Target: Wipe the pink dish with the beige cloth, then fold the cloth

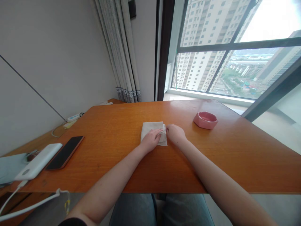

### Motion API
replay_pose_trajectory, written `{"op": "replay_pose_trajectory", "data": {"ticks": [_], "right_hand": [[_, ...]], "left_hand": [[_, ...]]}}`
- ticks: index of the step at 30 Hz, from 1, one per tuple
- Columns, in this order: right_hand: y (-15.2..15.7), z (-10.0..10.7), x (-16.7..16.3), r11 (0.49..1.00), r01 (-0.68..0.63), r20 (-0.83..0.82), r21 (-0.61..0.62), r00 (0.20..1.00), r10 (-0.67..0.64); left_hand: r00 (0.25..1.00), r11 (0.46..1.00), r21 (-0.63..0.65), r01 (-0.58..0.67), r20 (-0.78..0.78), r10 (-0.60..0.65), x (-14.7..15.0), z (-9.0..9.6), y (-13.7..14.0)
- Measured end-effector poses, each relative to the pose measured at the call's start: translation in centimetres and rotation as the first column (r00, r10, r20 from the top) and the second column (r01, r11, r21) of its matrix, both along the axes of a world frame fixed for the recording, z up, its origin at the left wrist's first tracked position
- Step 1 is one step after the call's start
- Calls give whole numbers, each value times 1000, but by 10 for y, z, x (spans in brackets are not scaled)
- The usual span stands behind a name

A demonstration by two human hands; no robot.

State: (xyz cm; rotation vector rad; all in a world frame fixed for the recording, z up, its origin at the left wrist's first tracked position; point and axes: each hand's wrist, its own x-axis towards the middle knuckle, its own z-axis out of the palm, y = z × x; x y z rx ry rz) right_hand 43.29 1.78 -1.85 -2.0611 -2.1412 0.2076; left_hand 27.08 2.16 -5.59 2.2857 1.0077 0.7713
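Note:
A folded off-white cloth (pixel 146 128) lies on the wooden table in front of me, its layers slightly offset along the right side. My left hand (pixel 151 140) rests on top of it, fingers stretched out and pointing to the upper right. Just beside the cloth's right edge is my right hand (pixel 176 133), with its fingers curled in toward the cloth. Its fingertips are mostly hidden, so I cannot make out whether they pinch the edge.
A pink angular bowl (pixel 205 120) stands right of my hands on the table (pixel 113 138). At the left lie a black-screened phone (pixel 66 153) and a white power bank (pixel 39 160) with a cable. Behind them is a power strip (pixel 74 117). A large window borders the far right.

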Motion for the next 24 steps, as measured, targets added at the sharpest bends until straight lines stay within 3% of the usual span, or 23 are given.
{"op": "replay_pose_trajectory", "data": {"ticks": [3, 8, 13, 19, 24], "right_hand": [[3, -1, 5, 994, 103, 0, 25, 995, -103], [12, -18, 6, 999, 29, -30, -17, 999, -30], [22, -26, 14, 997, 78, -34, 9, 996, -77], [27, -26, 23, 999, 52, -148, -7, 988, -53], [26, -25, 24, 983, 166, -267, 80, 953, -139]], "left_hand": [[997, 997, 28, 67, -41, -66, 0, 2, -2], [992, 999, 37, 29, 119, -33, -1, 9, -6], [980, 1000, 1, 20, 197, -20, -4, 16, -9], [993, 995, 0, 95, 66, -95, -4, 12, -9], [960, 969, 18, 246, -141, -241, -6, 11, -9]]}}
